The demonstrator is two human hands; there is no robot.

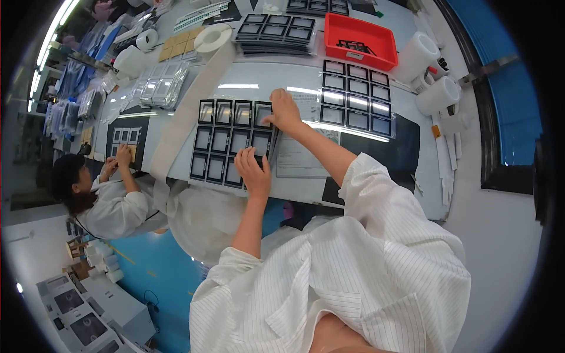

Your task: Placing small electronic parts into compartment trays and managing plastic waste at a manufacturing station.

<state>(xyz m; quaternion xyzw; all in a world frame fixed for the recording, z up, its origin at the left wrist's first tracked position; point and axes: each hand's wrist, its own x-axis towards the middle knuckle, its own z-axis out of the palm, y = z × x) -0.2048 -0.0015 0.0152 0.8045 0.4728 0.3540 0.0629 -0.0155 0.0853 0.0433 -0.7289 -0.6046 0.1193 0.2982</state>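
Observation:
A tray-like grid of small black frames with pale grey windows (218, 141) lies on the table in front of me. My left hand (254, 172) rests over its lower right part, fingers spread and slightly bent, with nothing visible in them. At the upper right corner of the grid, my right hand (285, 111) has its thumb by the corner frame (262, 112) and its other fingers raised apart from the thumb. The fingers hide part of that corner. A second grid of black frames (356, 97) lies to the right, under glossy reflections.
A red bin (360, 42) with small black pieces stands at the back right, beside stacked frame grids (275, 34). A white strip roll (213, 39) trails across the table. Printed sheets (299, 154) lie under my right arm. Another person (118, 197) works at the left.

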